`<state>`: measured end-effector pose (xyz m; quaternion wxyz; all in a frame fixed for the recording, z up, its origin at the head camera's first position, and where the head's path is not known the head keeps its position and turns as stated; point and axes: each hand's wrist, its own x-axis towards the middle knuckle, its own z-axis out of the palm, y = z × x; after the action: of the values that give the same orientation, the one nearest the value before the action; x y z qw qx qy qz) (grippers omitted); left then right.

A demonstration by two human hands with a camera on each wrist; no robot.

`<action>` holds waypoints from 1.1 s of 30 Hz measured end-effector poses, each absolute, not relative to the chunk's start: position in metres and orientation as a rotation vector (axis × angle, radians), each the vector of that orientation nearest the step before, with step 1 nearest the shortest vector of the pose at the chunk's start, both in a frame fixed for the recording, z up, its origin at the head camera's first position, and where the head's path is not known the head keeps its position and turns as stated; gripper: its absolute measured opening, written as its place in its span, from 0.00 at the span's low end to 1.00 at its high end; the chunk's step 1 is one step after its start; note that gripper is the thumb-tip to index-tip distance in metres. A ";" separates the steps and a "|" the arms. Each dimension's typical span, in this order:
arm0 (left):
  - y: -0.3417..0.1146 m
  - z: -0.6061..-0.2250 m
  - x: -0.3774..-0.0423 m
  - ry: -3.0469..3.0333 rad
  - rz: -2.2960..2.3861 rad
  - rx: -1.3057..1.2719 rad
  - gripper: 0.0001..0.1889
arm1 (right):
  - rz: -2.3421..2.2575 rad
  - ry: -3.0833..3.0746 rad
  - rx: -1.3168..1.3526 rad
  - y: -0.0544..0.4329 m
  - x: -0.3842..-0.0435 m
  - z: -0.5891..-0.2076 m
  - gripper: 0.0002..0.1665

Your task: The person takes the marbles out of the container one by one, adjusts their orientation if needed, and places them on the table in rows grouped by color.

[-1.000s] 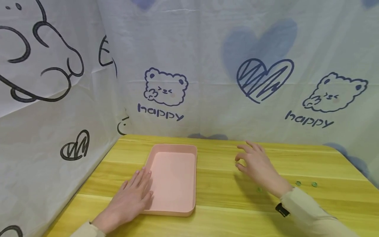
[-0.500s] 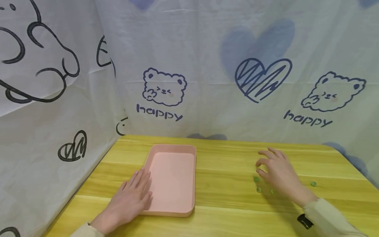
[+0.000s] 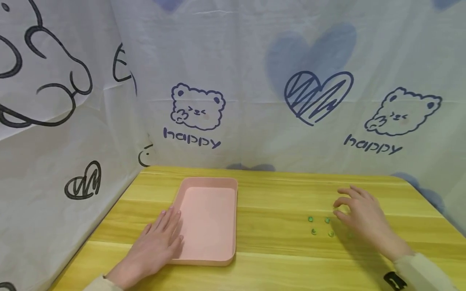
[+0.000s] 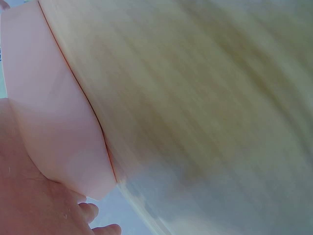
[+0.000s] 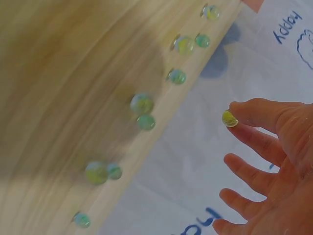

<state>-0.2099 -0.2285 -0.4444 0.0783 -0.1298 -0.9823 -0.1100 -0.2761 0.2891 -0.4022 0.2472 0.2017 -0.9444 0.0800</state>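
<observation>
A pink rectangular tray [image 3: 209, 224] lies on the left part of the table, with nothing inside it. Across its left rim rests my left hand [image 3: 153, 244], fingers straight; the left wrist view catches the tray's side wall [image 4: 58, 112] next to that hand. Above the table at the right, my right hand [image 3: 367, 218] pinches a yellow-green glass marble [image 5: 229, 118] between thumb and index finger, the other fingers spread. Several green glass marbles lie below and left of it, among them one marble [image 3: 310, 219] and another marble [image 3: 314, 231]; the hand partly covers others.
The yellow wood-grain table [image 3: 269, 266] ends at a white cloth backdrop [image 3: 251, 81] with printed hearts and bears. A second cloth [image 3: 43, 169] hangs along the left side. In the right wrist view, several marbles [image 5: 142, 104] lie in loose rows.
My right hand has travelled rightward over the table, uncovering more marbles on its left. My left hand stays on the tray; the view has shifted slightly.
</observation>
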 end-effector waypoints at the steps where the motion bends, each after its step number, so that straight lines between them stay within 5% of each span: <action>1: -0.228 -0.444 -0.210 -2.941 -0.328 -0.391 0.33 | 0.220 -2.565 0.548 0.293 -0.276 -0.403 0.10; 33: -0.227 -0.444 -0.211 -2.985 -0.338 -0.396 0.35 | 0.317 -2.621 0.326 0.389 -0.251 -0.432 0.08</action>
<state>-0.2112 -0.2272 -0.4438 0.0558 -0.1303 -0.9836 -0.1113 -0.2513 0.3888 -0.4317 0.2383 0.1189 -0.9569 0.1155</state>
